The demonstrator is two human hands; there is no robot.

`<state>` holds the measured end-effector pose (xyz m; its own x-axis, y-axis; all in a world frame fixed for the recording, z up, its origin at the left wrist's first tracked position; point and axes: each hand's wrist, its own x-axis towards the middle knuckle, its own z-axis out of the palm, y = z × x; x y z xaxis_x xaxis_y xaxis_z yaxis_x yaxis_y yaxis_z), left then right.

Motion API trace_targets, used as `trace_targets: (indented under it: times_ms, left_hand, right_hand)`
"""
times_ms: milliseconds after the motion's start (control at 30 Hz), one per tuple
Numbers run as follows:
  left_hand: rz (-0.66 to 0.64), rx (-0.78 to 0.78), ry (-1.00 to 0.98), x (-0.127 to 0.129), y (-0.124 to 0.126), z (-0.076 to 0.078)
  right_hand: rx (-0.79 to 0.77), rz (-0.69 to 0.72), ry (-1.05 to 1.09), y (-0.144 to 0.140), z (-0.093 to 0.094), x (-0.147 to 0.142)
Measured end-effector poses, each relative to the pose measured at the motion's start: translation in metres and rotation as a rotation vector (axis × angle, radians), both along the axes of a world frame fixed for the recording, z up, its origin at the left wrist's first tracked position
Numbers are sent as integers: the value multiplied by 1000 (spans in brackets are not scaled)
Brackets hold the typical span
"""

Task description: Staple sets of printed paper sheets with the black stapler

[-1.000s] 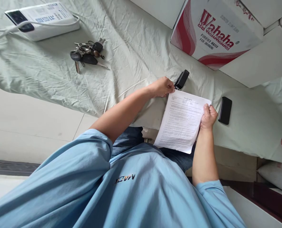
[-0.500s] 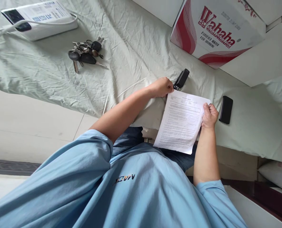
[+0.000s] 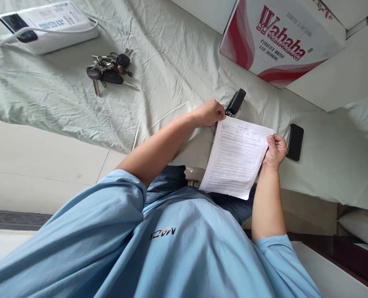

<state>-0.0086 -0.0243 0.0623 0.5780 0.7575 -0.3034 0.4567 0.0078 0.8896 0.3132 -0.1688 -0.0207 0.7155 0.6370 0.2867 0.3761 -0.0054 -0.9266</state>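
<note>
Both hands grip the white printed paper sheet (image 3: 235, 159): left hand (image 3: 209, 113) pinches its top corner beside the black stapler (image 3: 236, 102), right hand (image 3: 275, 150) clasps its edge; stapling seems next, needing the left hand freed.

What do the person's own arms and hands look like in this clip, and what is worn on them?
Both arms are bare below short, loose light-blue T-shirt sleeves. The left hand and right hand are bare: no gloves, and no watch, ring or wristband shows. No markings show on the sleeves.
</note>
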Motion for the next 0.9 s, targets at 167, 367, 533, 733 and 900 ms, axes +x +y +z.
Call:
trace_targets:
  times_ms: [167,367,533,733,900]
  left_hand:
    - [-22,19,5,0,2,-3]
    - [-43,27,-21,-1,3,-9]
    - [-64,24,-10,-2,3,-5]
    - [-92,18,-34,-5,2,0]
    - [-37,-32,-88,-6,0,2]
  right_hand:
    - [24,-7,-54,0,-3,4]
    - [25,-18,-103,1,-6,6]
    - [50,-8,-74,1,-9,5]
    - [60,-12,-47,3,-8,5]
    - [16,30,-64,2,-5,3]
